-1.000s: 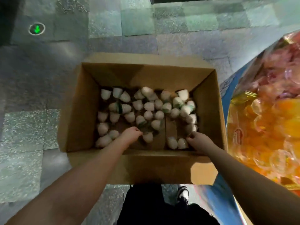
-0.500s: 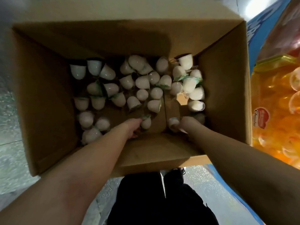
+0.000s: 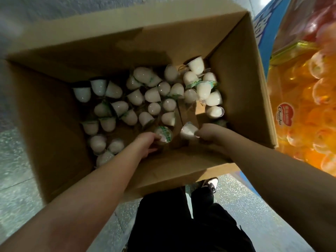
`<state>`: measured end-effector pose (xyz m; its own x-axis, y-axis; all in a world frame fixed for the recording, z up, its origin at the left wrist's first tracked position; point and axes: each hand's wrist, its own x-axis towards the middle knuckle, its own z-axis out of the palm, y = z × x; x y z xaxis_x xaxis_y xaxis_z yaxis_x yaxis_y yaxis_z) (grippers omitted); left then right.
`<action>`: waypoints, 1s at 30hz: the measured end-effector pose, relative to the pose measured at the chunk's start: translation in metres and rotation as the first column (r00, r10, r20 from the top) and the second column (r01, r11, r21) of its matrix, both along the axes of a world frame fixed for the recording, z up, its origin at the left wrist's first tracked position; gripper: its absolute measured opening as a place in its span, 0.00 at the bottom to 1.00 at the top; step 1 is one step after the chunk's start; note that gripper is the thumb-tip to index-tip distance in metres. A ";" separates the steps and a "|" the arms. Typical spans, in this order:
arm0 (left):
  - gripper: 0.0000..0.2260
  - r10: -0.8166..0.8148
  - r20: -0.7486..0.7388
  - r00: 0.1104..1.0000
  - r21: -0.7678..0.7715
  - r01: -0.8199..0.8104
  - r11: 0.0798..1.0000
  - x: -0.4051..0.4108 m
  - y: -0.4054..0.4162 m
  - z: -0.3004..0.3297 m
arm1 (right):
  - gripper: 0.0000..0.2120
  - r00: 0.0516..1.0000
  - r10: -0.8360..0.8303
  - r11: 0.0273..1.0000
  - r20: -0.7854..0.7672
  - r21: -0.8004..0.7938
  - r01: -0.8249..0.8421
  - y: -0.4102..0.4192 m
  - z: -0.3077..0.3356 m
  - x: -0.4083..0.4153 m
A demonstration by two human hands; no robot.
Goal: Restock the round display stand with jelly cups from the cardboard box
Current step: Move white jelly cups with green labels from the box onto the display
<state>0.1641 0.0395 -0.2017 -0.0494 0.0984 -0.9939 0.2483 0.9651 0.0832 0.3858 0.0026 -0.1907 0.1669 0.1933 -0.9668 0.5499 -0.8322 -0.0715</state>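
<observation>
both hands down inside the cardboard box, near its front wall. left hand curled around a jelly cup with green-print lid, lid facing up toward camera, fingers wrapped at its near side. right hand pinches a second white jelly cup by its rim end, cup tipped on its side with base pointing left. the two held cups sit near each other, not touching as far as i can tell.

loose white jelly cups scattered over the box floor, mostly toward the back and left, lying at all angles, many touching each other; some upside down, some on sides. a small cluster at the back right corner, one cup there leaning against the right wall. a few more cups at front left just beside the left forearm. bare cardboard bottom shows between the hands.

box stands open on a speckled grey floor. right of the box, touching or just beside its right wall, is the display stand with a blue printed panel, filled with orange jelly cups and reddish ones further up, a red logo label on the front. black trousers and one dark shoe with white toe below the box.
</observation>
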 end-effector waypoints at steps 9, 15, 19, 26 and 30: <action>0.10 0.006 0.379 0.925 0.183 -0.081 0.980 0.026 -0.012 0.167 | 0.34 0.689 -0.448 0.667 -0.570 0.301 0.682 -0.062 0.126 0.026; 0.12 -0.163 0.521 0.838 0.303 -0.004 0.953 0.086 -0.070 0.254 | 0.31 0.762 -0.372 0.542 -0.530 0.543 0.642 -0.145 0.210 0.056; 0.11 -0.352 0.532 0.770 0.460 0.087 0.884 0.137 -0.142 0.292 | 0.22 0.825 -0.404 0.451 -0.396 0.699 0.556 -0.238 0.262 0.089; 0.06 -0.471 0.652 0.594 0.455 0.191 0.870 0.218 -0.303 0.346 | 0.38 0.795 -0.438 0.278 -0.421 0.777 0.565 -0.452 0.310 0.136; 0.13 -0.531 0.703 0.474 0.470 0.251 0.846 0.260 -0.400 0.367 | 0.38 0.482 -0.617 -0.046 -0.622 0.640 0.767 -0.559 0.329 0.148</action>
<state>0.4241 -0.3609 0.1652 0.8404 0.1551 -0.5193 0.2899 0.6810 0.6724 0.5342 -0.5561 0.1379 0.6383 0.6476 -0.4161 -0.3431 -0.2445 -0.9069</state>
